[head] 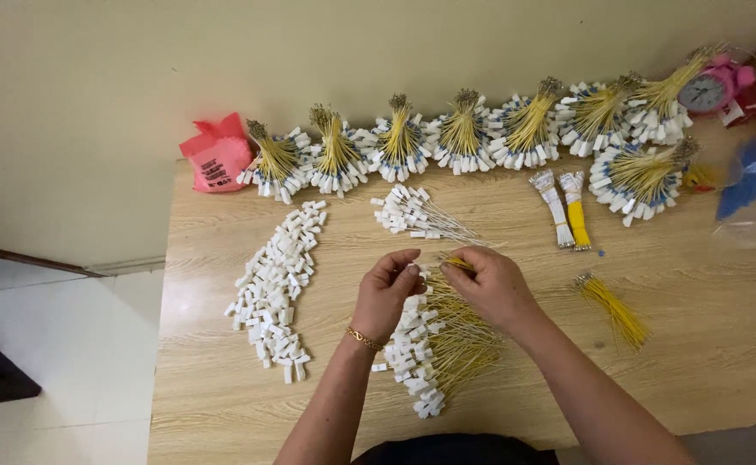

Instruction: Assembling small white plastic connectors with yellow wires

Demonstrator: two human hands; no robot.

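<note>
I see both hands meet over the wooden table (223,405): left hand (384,295) pinching a white connector (413,270), right hand (491,287) gripping a yellow wire (457,262) aligned toward it, finished pile (438,353) just below.

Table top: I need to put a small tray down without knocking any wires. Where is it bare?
The table is bare along the near left edge, below the loose white connectors. It is also bare near right, below the loose yellow wires. The back edge is crowded with tied wire bundles, and the middle is taken by both hands and the wired pile.
</note>
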